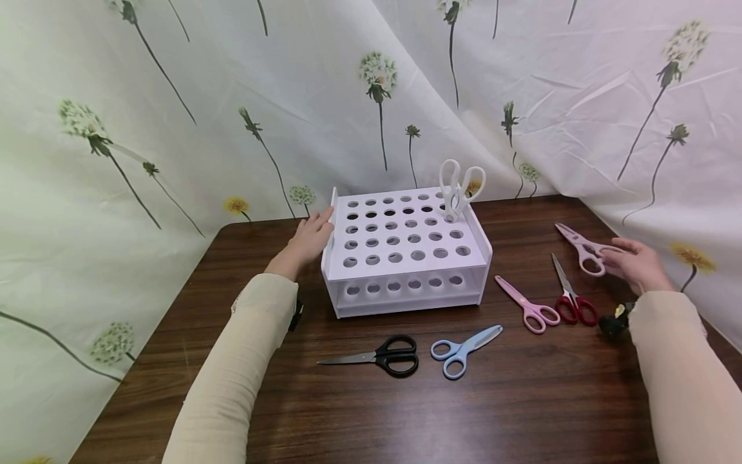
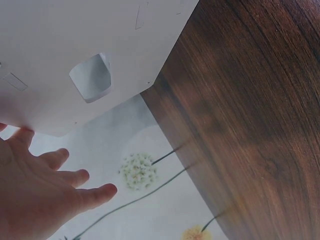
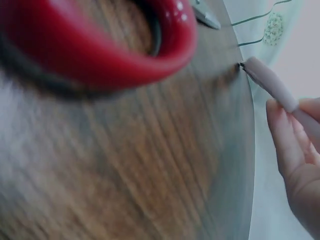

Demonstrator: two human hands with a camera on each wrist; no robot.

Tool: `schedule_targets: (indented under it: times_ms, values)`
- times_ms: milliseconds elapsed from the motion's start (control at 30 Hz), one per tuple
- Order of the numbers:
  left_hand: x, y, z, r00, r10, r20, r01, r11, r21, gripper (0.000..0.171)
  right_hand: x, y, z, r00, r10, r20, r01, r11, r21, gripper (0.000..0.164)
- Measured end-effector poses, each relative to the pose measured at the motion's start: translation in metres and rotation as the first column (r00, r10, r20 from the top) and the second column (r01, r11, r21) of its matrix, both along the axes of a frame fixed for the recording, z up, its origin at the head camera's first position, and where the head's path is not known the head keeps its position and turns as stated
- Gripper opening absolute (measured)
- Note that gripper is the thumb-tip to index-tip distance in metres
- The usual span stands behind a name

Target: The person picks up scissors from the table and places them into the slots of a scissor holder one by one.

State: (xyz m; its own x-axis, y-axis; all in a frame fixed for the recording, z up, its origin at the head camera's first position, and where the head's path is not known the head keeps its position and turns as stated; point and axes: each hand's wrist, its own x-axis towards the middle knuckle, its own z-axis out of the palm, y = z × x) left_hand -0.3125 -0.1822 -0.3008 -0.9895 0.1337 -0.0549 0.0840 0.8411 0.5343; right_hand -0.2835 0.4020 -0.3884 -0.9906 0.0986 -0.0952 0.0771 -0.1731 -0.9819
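My left hand [image 1: 310, 237], fingers spread, rests against the upper left side of a white rack [image 1: 408, 309] with rows of round holes. In the left wrist view its fingertips reach the edge of the rack's side panel [image 2: 45, 45]. A pair of white scissors [image 1: 455, 201] stands handles up in a hole at the rack's back right. On the right, my right hand [image 1: 637, 265] pinches a pair of pale pink scissors [image 1: 580, 243] by a handle loop, blades pointing away to the back left. In the right wrist view, fingers and thumb grip these scissors [image 3: 272, 85] above the table.
Near the right hand lie red-handled scissors [image 1: 569, 296] and pink scissors [image 1: 524, 301]. Black-handled scissors [image 1: 382, 356] and light blue scissors [image 1: 464, 349] lie in front of the rack on the dark wooden table [image 1: 440, 419]. A flowered white cloth [image 1: 324, 84] hangs behind.
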Motion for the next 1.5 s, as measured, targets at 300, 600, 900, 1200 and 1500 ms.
schedule_targets:
  times_ms: [300,600,900,1200,1500]
  values:
    - [0.001,-0.001,0.000,1.000,-0.005,0.004,0.005,1.000,0.006,0.053,-0.004,-0.011,0.007,0.986,-0.130,-0.102,0.126,0.991,-0.043,0.048]
    - [-0.001,-0.001,-0.001,1.000,-0.003,0.012,0.003,1.000,0.013,0.054,-0.005,-0.020,0.022,0.966,-0.238,-0.104,0.234,0.971,-0.043,0.073]
    - [-0.001,-0.001,0.000,1.000,-0.002,0.000,0.002,1.000,0.009,0.055,-0.019,-0.020,0.028,0.932,-0.312,-0.184,0.278,0.942,-0.188,0.073]
    - [0.000,0.000,0.000,1.000,0.002,0.001,-0.002,1.000,0.020,0.054,-0.034,-0.022,0.033,0.883,-0.416,-0.218,0.350,0.892,-0.285,0.061]
    - [0.001,0.001,0.001,1.000,-0.006,0.005,0.006,1.000,0.030,0.054,-0.010,-0.053,0.070,0.843,-0.472,-0.260,0.370,0.858,-0.357,0.059]
